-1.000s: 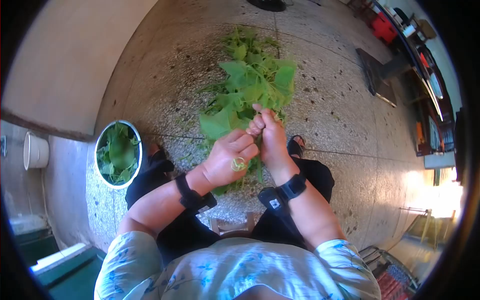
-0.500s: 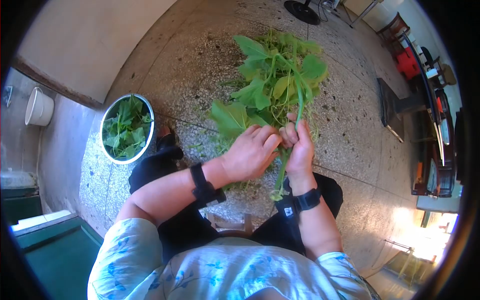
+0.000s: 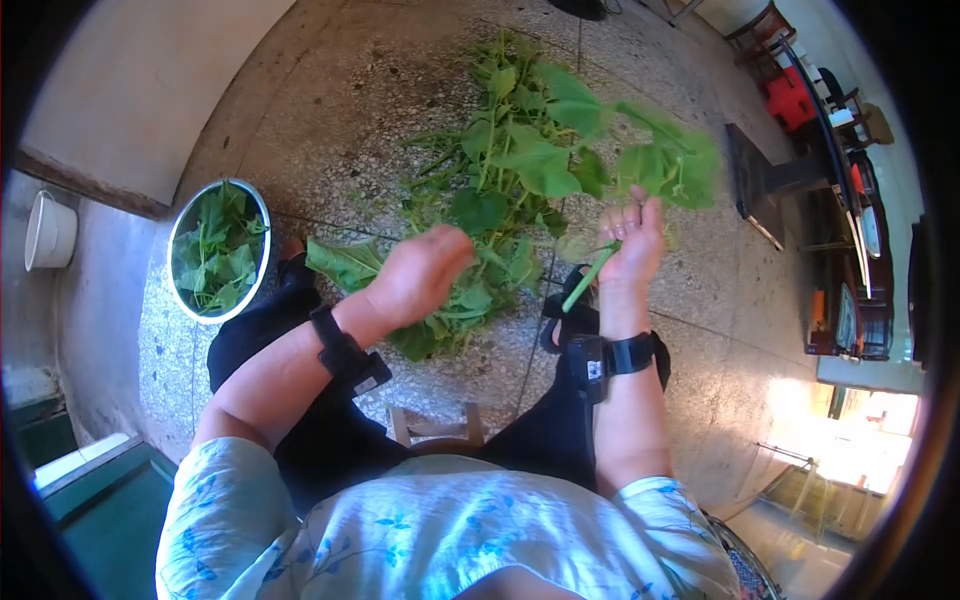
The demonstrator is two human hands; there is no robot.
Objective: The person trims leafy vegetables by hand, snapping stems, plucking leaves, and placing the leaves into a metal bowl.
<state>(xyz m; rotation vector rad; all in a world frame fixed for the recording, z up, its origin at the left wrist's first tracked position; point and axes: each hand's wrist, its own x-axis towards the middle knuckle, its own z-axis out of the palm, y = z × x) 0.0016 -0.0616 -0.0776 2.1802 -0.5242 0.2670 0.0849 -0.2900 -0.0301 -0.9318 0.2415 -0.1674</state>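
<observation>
A leafy green vine stem (image 3: 588, 280) is gripped in my right hand (image 3: 633, 240), its large leaves fanning out above the fist, blurred by motion. My left hand (image 3: 422, 275) is closed over the left side of the heap, with a large leaf (image 3: 343, 262) beside it; that leaf's stalk seems to run to the fingers, but the grip is partly hidden. Beneath and between both hands a heap of leafy vines (image 3: 480, 210) lies on the speckled floor.
A white-rimmed basin (image 3: 265, 250) of picked leaves stands by my left leg. A white bucket (image 3: 50, 232) is at the far left. A dark table base (image 3: 755, 188) and a red object (image 3: 791, 99) are at the right. A stool edge (image 3: 437, 430) shows between my legs.
My hands have moved apart, the left one leftward with a leaf beside it, the right one rightward and up with the stem. The view has shifted slightly.
</observation>
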